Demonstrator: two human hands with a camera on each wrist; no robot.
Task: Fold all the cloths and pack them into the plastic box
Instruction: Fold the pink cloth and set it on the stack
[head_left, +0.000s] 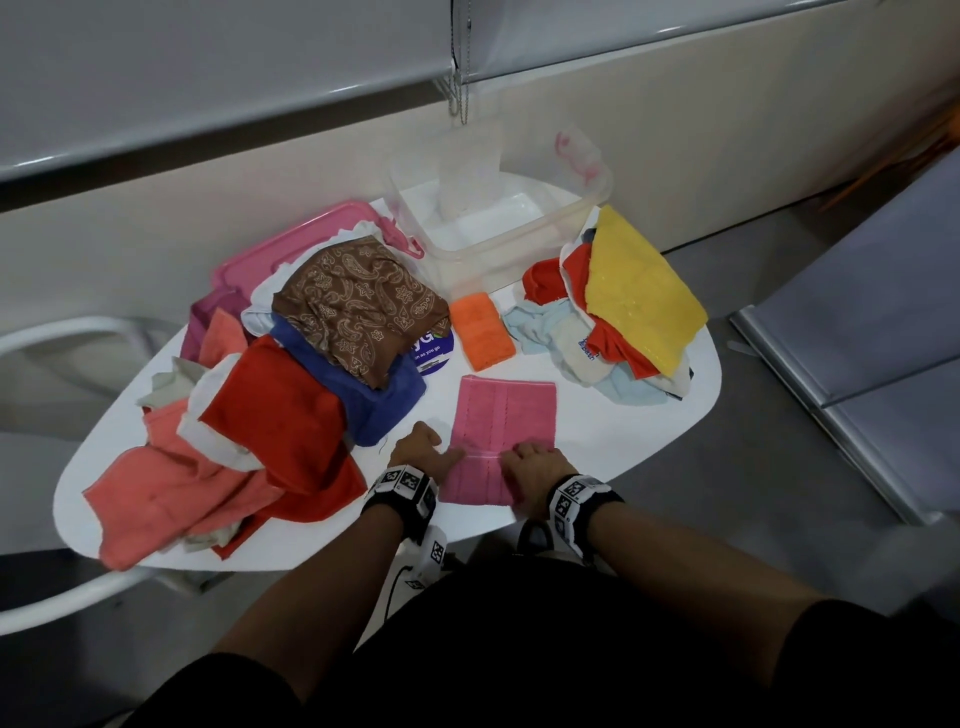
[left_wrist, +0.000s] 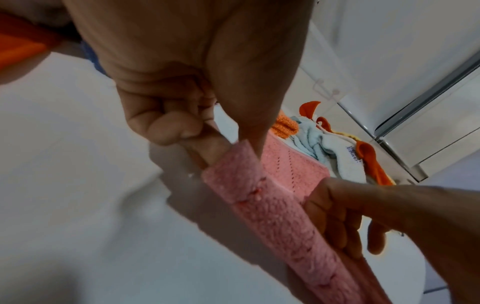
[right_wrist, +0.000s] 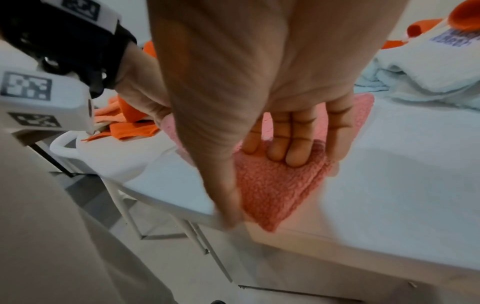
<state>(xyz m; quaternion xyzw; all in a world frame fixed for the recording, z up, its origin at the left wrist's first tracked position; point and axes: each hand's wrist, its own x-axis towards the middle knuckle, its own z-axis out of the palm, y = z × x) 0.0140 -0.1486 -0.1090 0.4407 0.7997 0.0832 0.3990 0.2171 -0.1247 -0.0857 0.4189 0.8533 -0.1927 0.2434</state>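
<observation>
Both hands, left hand (head_left: 423, 447) and right hand (head_left: 530, 462), pinched the near edge of the pink towel (head_left: 501, 426) at lower centre mid-fold, one orange towel (head_left: 480, 330) looked folded, the plastic box (head_left: 566, 218) at upper centre sat empty, and two piles remained, so roughly early-stage.

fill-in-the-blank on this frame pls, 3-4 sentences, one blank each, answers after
1. Both hands grip the near end of the ____ cloth.
2. The clear plastic box at the table's far edge holds ____ cloths.
3. A folded ____ cloth lies just in front of the box.
4. The left hand pinches the cloth's corner; the right hand grips its ____ corner.

Missing words: pink; no; orange; other
</observation>
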